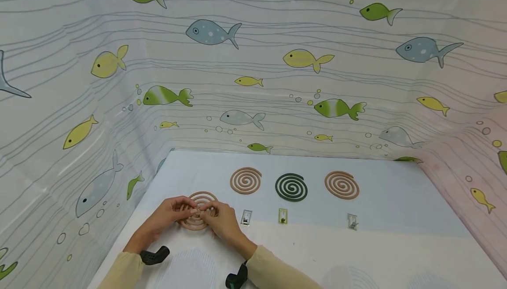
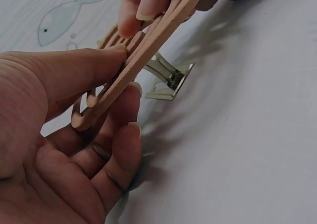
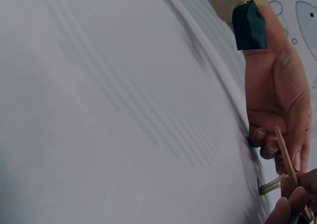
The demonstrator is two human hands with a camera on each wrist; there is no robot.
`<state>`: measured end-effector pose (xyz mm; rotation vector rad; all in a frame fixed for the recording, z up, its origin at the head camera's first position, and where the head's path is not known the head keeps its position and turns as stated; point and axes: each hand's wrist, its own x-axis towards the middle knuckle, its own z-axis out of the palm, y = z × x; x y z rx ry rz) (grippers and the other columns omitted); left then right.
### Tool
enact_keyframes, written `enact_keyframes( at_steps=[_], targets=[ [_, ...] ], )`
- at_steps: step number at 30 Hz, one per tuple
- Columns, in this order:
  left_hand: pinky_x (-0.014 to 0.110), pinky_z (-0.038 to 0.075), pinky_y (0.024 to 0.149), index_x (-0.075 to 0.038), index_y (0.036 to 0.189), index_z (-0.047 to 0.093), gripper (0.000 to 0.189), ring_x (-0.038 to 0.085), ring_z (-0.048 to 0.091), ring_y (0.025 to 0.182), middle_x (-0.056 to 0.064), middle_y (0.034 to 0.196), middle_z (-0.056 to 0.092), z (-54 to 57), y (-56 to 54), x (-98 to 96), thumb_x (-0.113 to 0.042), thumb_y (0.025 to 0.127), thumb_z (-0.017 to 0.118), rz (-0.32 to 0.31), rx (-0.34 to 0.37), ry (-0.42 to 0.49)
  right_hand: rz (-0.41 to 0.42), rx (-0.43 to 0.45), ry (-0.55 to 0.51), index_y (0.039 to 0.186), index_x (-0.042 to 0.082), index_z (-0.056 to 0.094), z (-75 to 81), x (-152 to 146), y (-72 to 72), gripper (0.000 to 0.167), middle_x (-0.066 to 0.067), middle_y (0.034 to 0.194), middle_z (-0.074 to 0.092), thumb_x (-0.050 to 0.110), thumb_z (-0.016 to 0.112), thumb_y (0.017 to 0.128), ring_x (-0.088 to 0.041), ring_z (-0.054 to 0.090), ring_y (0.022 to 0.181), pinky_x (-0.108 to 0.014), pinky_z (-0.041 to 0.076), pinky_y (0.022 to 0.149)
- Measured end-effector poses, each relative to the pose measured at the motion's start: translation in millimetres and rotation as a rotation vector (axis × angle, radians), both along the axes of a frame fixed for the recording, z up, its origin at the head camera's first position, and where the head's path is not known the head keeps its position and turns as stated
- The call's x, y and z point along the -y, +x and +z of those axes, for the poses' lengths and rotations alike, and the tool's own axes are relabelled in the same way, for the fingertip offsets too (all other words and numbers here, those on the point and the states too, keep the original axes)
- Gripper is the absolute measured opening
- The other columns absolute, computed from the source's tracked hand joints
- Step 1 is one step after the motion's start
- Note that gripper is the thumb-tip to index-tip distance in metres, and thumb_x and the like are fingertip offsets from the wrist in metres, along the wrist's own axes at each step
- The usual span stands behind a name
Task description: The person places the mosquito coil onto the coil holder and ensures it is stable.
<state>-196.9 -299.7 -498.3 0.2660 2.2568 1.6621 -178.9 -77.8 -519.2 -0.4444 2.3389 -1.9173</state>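
Observation:
Both hands hold a brown mosquito coil (image 1: 194,228) at the left of the table in the head view. The left hand (image 1: 166,218) pinches it, thumb on the upper face and fingers beneath, as the left wrist view shows. From the other side the right hand (image 1: 224,222) pinches the coil near its middle. The coil (image 2: 158,38) is tilted and raised off the table. Under it, a small metal coil stand (image 2: 173,80) rests on the table with its prong rising towards the coil. Whether prong and coil touch is hidden.
Behind and to the right lie a brown coil (image 1: 245,181), a dark green coil (image 1: 291,187) and another brown coil (image 1: 342,185). Nearer are three metal stands, at left (image 1: 246,217), middle (image 1: 283,216) and right (image 1: 352,221). Fish-patterned sheeting (image 1: 277,100) walls the table.

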Motion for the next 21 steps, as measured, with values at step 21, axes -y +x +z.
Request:
enact_keyframes(
  at_steps=[21],
  targets=[
    [0.027, 0.051, 0.075, 0.004, 0.118, 0.067, 0.033, 0.016, 0.061, 0.093, 0.017, 0.110, 0.066, -4.0, -3.1, 0.9, -0.019, 0.095, 0.076, -0.006, -0.045, -0.035, -0.010, 0.013, 0.030, 0.106, 0.012, 0.078, -0.3, -1.4, 3.7, 0.014, 0.010, 0.052, 0.048, 0.014, 0.073, 0.093, 0.000, 0.040, 0.035, -0.018, 0.035, 0.038]
  ],
)
